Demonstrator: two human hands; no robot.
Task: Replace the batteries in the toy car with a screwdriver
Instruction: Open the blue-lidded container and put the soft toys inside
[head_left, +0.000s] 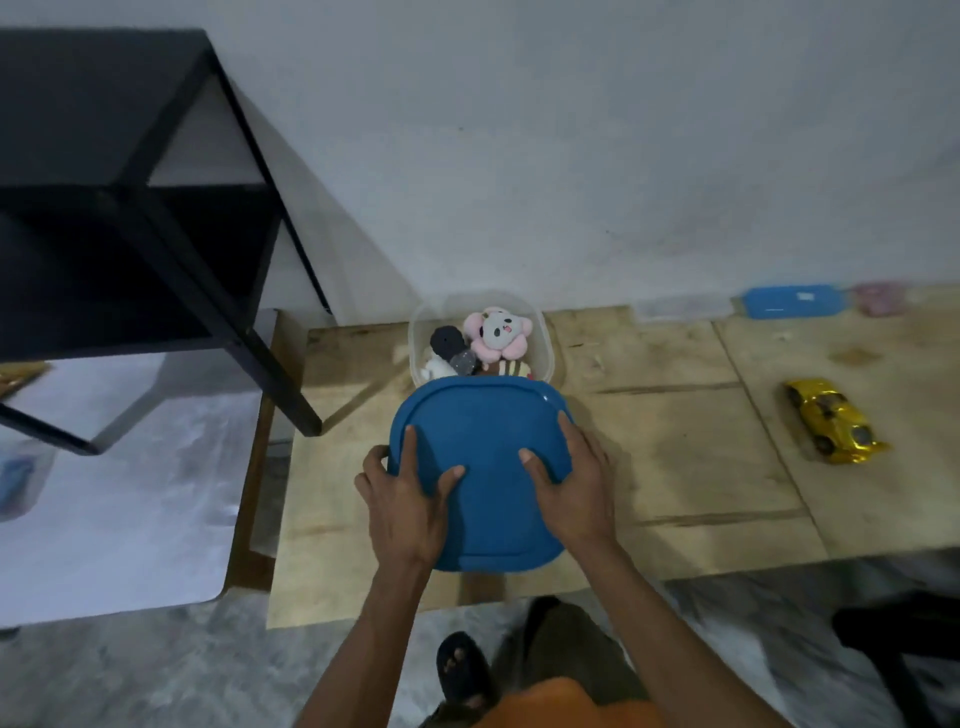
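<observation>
I grip the big blue plastic lid (483, 467) with my left hand (402, 493) and right hand (571, 483), both clamped on its edges, so I should lift it level off the clear plastic tub (543, 338) of soft toys.

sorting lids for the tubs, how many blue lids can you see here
2. One large blue rounded-square plastic lid held in both hands over the clear plastic tub; one smaller blue rectangular lid, on a container by the wall at far right. Others may be hidden.

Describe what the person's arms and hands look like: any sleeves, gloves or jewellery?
Both forearms are bare as far as the frame shows, with no sleeves. The left hand and right hand wear no gloves, and no rings, watch or bracelet can be seen.
</observation>
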